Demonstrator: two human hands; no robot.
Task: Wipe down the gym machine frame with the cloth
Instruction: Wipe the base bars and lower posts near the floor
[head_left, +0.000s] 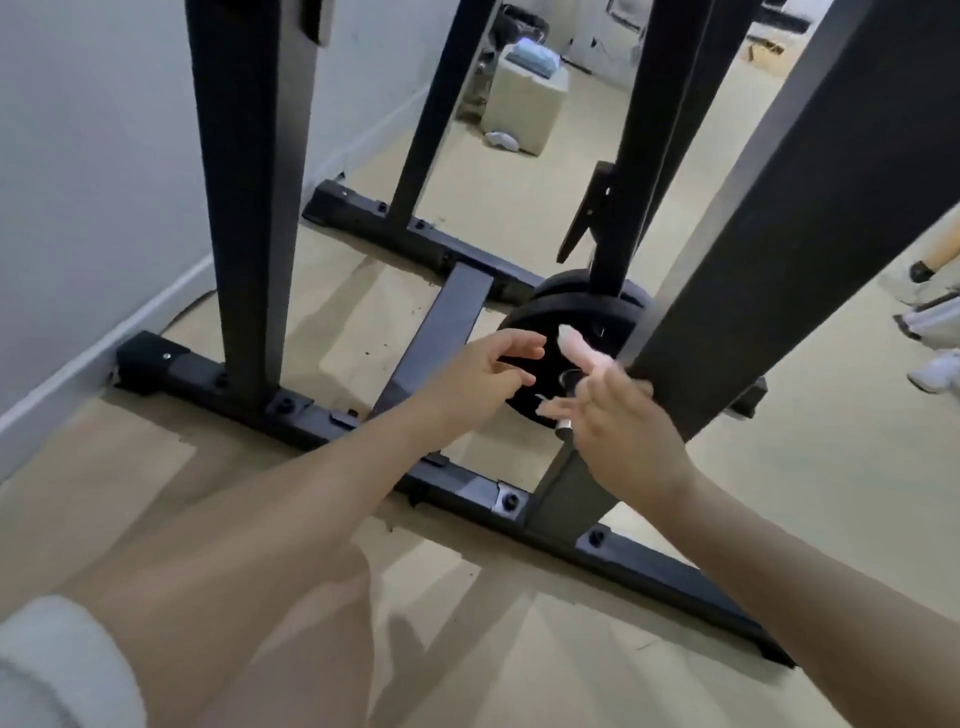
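Room: beige floor (519, 218) ran under a black gym machine frame (244, 208) set close to a white wall (78, 182), with a beige box (524, 104) further back.
Frame: I saw dark uprights rising from bolted base bars, and a black weight plate (576, 322) low between them.
Left grip: my left hand (483, 374) reached over the plate with fingers loosely curled and spread, holding nothing I could see.
Right grip: my right hand (618, 415) had straight fingers against the slanted upright (779, 208).
Cloth: I could not find any cloth; something pale by the right fingertips was too blurred to name.
Doing it well: I judged the cloth should be flat under the palm first, then drawn down the upright in long overlapping strokes, including bolt heads.
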